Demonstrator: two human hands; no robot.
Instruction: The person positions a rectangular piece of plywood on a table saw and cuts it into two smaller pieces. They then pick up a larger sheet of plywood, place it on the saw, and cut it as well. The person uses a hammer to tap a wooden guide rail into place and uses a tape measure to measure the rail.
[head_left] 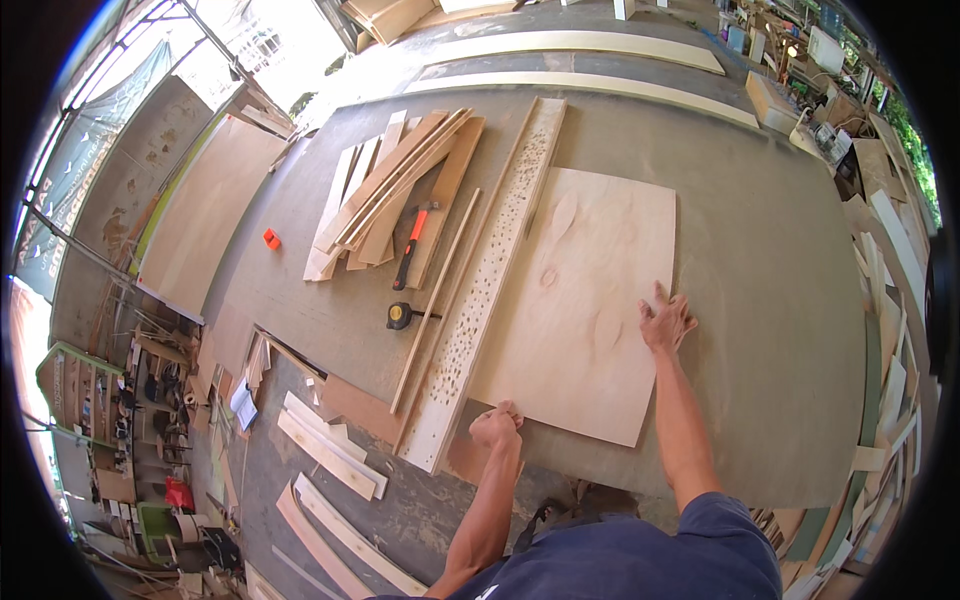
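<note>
A pale plywood panel (590, 270) with a few oval knot marks lies on the large grey worktable. My left hand (497, 424) is closed at the panel's near left corner, its fingers curled at the edge. My right hand (667, 318) straddles the panel's right edge, thumb side over the wood and bent fingers beyond it; their undersides are hidden. Along the panel's left side runs a long white board (490, 270) covered with small holes or dark specks. A thin wooden strip (435, 300) lies to the left of that board.
A hammer (412, 245) with an orange and black handle rests by a pile of wood strips (385, 190). Nearby are a black and yellow tape measure (400, 316) and a small orange object (271, 239). Offcuts (330, 445) lie at lower left; long boards (590, 85) cross the far side.
</note>
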